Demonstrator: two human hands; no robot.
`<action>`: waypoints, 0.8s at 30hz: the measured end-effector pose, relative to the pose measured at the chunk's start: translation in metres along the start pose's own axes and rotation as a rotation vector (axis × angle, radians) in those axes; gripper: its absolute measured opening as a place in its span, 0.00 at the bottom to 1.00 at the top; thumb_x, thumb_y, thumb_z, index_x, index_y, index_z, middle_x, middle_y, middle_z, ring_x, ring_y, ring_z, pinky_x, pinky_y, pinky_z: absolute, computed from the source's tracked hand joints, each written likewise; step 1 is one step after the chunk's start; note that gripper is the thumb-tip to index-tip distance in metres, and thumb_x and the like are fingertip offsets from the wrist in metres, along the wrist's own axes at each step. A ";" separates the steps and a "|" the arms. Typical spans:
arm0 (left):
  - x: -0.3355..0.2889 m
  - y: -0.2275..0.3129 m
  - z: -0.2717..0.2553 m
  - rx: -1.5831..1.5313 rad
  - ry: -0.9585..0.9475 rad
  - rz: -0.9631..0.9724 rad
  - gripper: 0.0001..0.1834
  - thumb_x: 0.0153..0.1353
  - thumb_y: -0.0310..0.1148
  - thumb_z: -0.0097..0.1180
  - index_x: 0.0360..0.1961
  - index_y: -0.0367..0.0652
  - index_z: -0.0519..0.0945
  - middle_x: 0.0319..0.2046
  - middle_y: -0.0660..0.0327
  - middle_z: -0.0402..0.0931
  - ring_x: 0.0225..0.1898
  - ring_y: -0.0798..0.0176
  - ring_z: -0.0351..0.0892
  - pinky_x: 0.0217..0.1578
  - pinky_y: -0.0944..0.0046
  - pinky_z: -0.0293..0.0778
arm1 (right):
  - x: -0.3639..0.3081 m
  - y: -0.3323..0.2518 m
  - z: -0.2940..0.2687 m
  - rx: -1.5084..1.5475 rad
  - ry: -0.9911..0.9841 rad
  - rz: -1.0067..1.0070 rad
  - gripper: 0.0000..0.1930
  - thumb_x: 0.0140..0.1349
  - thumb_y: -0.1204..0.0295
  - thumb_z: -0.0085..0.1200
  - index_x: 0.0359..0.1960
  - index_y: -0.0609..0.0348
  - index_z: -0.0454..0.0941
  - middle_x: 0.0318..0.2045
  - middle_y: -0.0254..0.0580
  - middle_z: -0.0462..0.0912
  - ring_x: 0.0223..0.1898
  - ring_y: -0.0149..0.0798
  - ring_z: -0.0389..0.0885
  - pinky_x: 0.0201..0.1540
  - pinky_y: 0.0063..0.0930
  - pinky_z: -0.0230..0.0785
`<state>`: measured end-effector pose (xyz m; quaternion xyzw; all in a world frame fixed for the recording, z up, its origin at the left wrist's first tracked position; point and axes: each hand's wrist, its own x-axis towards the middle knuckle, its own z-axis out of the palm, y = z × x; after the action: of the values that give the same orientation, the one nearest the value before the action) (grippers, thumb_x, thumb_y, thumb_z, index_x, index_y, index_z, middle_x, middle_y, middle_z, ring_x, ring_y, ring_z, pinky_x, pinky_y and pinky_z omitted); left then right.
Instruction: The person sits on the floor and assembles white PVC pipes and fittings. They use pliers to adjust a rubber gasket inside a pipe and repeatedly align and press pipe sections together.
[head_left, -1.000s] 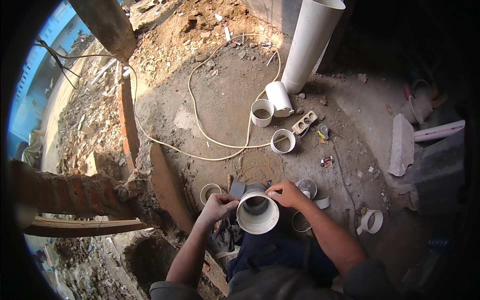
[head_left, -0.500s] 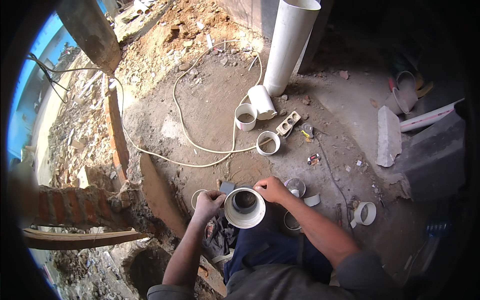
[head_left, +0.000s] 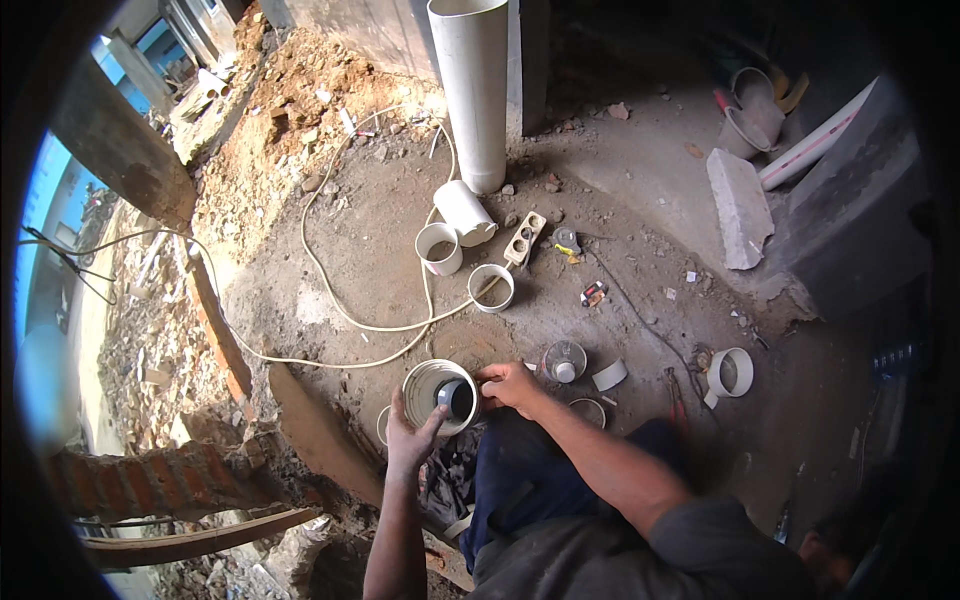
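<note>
White pipe piece (head_left: 421, 384) sits between my hands, over the near edge of the floor (head_left: 365, 255). My left hand (head_left: 412, 442) clasps it, thumb lapping its mouth; my right hand (head_left: 512, 388) has its fingers curled at the right side, pinching or not I cannot tell. I judge this a steadying step; turning it calls for a loose grip. Its underside is hidden, its inside dark.
</note>
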<state>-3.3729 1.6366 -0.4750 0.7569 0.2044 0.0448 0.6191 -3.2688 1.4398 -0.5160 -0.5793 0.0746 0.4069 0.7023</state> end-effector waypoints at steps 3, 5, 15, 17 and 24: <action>-0.010 0.014 0.005 0.393 -0.072 0.087 0.65 0.40 0.47 0.79 0.68 0.23 0.49 0.59 0.37 0.68 0.62 0.47 0.70 0.61 0.55 0.67 | -0.005 0.017 -0.004 0.114 0.043 0.023 0.22 0.54 0.84 0.54 0.54 0.69 0.75 0.44 0.45 0.81 0.40 0.38 0.84 0.42 0.32 0.83; -0.017 0.019 0.010 0.587 -0.068 0.099 0.78 0.30 0.55 0.81 0.70 0.23 0.42 0.65 0.33 0.57 0.67 0.39 0.60 0.65 0.51 0.60 | -0.008 0.027 -0.006 0.061 0.020 -0.043 0.22 0.54 0.84 0.54 0.54 0.68 0.74 0.43 0.44 0.81 0.40 0.39 0.84 0.43 0.33 0.83; -0.021 0.022 0.029 0.779 -0.076 0.038 0.79 0.31 0.55 0.78 0.70 0.25 0.34 0.68 0.30 0.46 0.69 0.33 0.53 0.66 0.50 0.60 | -0.021 0.049 0.006 -0.314 0.199 -0.365 0.24 0.51 0.79 0.57 0.54 0.62 0.74 0.40 0.44 0.84 0.40 0.36 0.83 0.43 0.30 0.76; -0.024 0.024 0.032 0.805 -0.067 0.007 0.79 0.31 0.55 0.78 0.70 0.26 0.35 0.68 0.30 0.45 0.69 0.33 0.53 0.66 0.50 0.60 | -0.023 0.050 0.008 -0.430 0.272 -0.370 0.25 0.49 0.77 0.59 0.53 0.63 0.75 0.41 0.45 0.84 0.41 0.38 0.83 0.46 0.33 0.75; -0.020 0.009 0.014 0.743 -0.082 0.156 0.82 0.26 0.56 0.81 0.71 0.28 0.36 0.68 0.32 0.45 0.67 0.33 0.57 0.66 0.49 0.60 | -0.015 0.042 0.007 -0.417 0.222 -0.396 0.26 0.48 0.74 0.59 0.53 0.62 0.75 0.39 0.47 0.84 0.41 0.40 0.83 0.46 0.34 0.75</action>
<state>-3.3847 1.6153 -0.4662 0.9441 0.1238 -0.0156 0.3050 -3.3089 1.4389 -0.5365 -0.7551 -0.0485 0.2027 0.6217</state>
